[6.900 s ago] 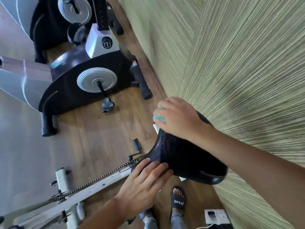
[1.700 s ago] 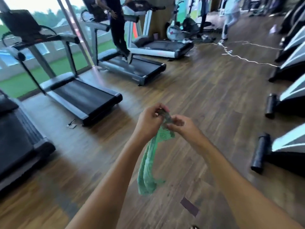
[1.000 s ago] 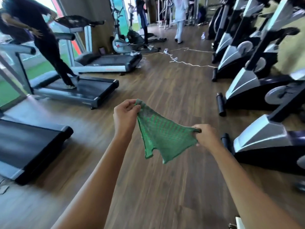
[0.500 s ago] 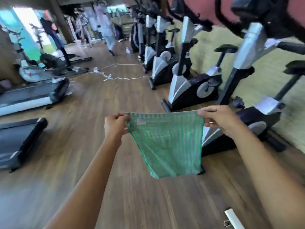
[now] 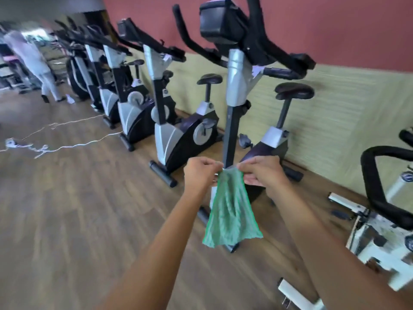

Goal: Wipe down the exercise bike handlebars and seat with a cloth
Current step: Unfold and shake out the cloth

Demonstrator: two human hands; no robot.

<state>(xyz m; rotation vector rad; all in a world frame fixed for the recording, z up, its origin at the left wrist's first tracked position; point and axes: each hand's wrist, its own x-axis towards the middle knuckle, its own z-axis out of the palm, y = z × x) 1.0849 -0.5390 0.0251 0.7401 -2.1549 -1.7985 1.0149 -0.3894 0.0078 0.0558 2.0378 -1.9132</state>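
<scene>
A wood-plank floor [image 5: 73, 198] fills the lower left, running toward 10 o'clock. Along the wall from 10 to 2 o'clock stands a row of upright exercise machines [image 5: 178, 135] with grey and black housings. The wall behind them is dark red above [image 5: 335, 25] and pale ribbed yellow-green below [image 5: 348, 113]. White cables [image 5: 55, 148] trail over the floor at 9 o'clock. Toward 10 o'clock a blurred person in light clothes [image 5: 33, 61] walks near a brighter, washed-out area.

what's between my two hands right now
In the head view, only the gathered top edge of the green cloth spans the small gap between the left hand and right hand; both pinch it, the rest hanging below.
</scene>
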